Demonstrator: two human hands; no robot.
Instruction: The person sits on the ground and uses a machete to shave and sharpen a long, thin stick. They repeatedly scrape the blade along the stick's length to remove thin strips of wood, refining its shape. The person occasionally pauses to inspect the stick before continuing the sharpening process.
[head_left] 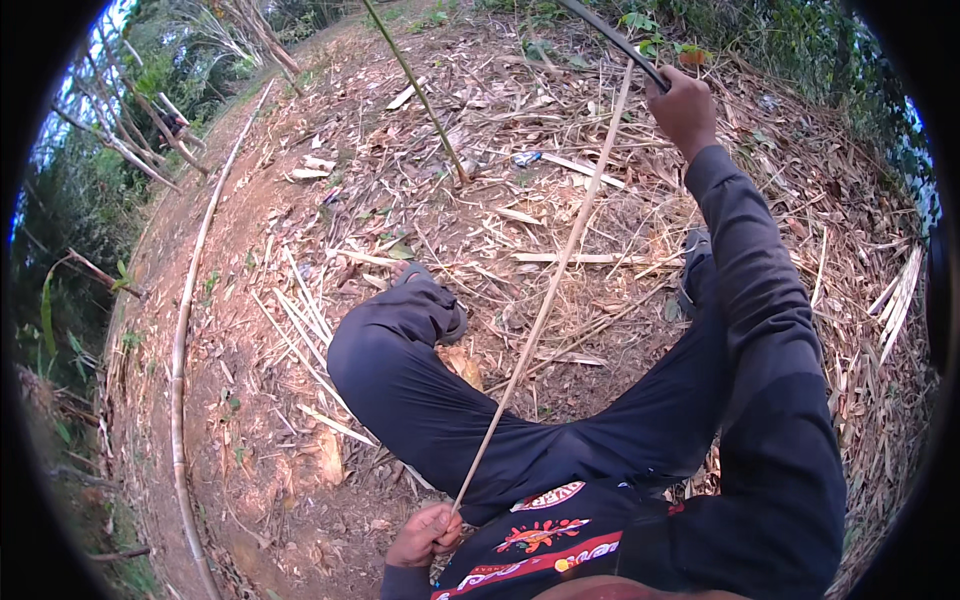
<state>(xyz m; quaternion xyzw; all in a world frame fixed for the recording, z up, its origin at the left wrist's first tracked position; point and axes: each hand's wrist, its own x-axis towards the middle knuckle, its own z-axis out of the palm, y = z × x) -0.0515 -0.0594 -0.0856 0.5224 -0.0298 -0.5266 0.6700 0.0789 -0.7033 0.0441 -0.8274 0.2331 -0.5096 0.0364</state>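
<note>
My left hand [425, 535] is closed around the lower end of a long, thin, pale strip of split wood or bamboo [548, 300], close to my waist. The strip slants up and to the right across my lap, and its far end reaches the dark tool. Stretched far forward, my right hand [685, 108] grips a long, dark, machete-like tool [618, 40]. That tool runs up and left out of the picture, so its far end is hidden. Its underside seems to meet the strip's tip just left of my fist; whether they touch I cannot tell.
Dry leaves and shavings cover the sloping ground. Several pale split strips [305, 318] lie left of my bent knee, others [898, 305] at far right. A long pole [182, 370] lies along the left. A thin green stem [418, 92] stands ahead. Bushes border the sides.
</note>
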